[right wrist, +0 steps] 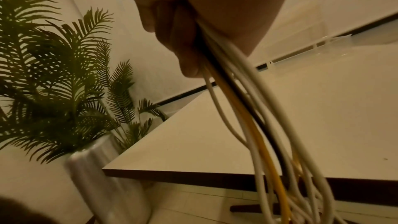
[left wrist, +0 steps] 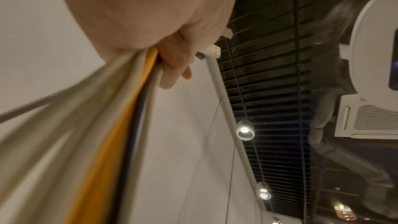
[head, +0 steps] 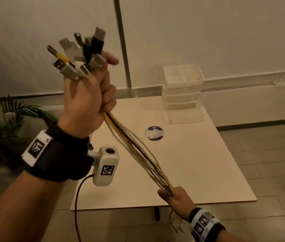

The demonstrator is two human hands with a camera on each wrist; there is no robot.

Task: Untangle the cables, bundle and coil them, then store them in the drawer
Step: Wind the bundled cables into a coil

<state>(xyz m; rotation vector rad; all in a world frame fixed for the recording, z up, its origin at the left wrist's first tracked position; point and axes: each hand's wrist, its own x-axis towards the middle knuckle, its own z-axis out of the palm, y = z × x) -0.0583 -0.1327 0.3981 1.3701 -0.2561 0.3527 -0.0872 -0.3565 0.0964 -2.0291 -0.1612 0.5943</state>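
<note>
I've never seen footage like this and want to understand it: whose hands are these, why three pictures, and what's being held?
No machine here: a person works with bare hands. The big picture comes from a camera on the head. The other two come from small cameras strapped to the wrists, like the white box under the left wrist. The left hand is raised, its fingers wrapped round a bundle of white, yellow and black cables, with the USB plugs fanned out above the fist. The right hand grips the same bundle lower down. On the table are a white drawer unit and, nearer, a round blue sticker. A plant stands to the left.
</note>
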